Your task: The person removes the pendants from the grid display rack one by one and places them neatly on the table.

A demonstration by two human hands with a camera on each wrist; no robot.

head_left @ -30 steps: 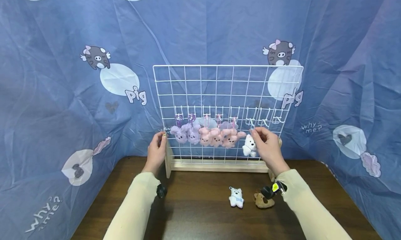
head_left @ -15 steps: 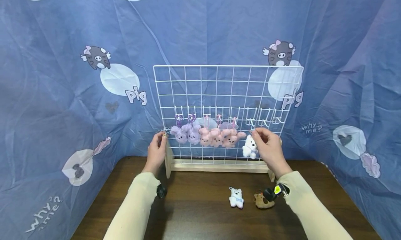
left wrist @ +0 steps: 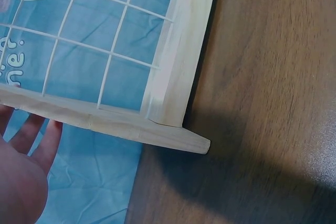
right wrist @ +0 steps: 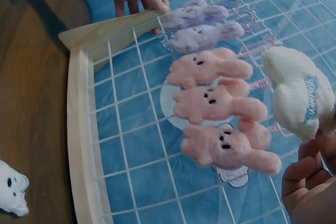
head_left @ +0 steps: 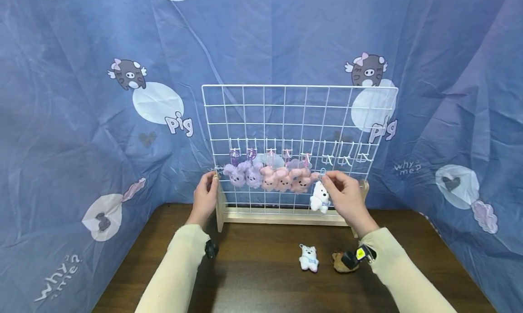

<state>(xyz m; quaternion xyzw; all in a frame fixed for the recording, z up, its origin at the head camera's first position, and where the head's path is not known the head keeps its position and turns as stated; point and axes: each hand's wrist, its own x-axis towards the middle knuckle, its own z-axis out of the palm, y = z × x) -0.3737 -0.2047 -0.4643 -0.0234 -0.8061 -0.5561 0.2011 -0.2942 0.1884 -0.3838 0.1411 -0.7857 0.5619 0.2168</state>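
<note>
My left hand (head_left: pixel 205 197) grips the wooden side post (left wrist: pixel 105 121) of the white wire grid rack (head_left: pixel 294 123), thumb in front and fingers behind. In the head view my right hand (head_left: pixel 346 196) pinches a white bear plush keychain (head_left: pixel 320 198) near its top, its pale loop standing above the fingertips. The bear hangs in front of the grid, below and apart from the bare hooks (head_left: pixel 344 159) at the right. Left of it, pink bunny plush keychains (right wrist: pixel 218 100) and two purple bunny plush keychains (head_left: pixel 244 174) hang from hooks.
On the brown table (head_left: pixel 253 267), in front of the rack, lie a second white bear keychain (head_left: pixel 308 258) and a brown plush keychain (head_left: pixel 342 263), partly hidden by the right wrist camera (head_left: pixel 350 259). A blue patterned cloth (head_left: pixel 245 40) hangs behind.
My right hand has shifted slightly left and down with the white bear, which now hangs farther from the hooks, its loop in sight. The left hand keeps its place on the post.
</note>
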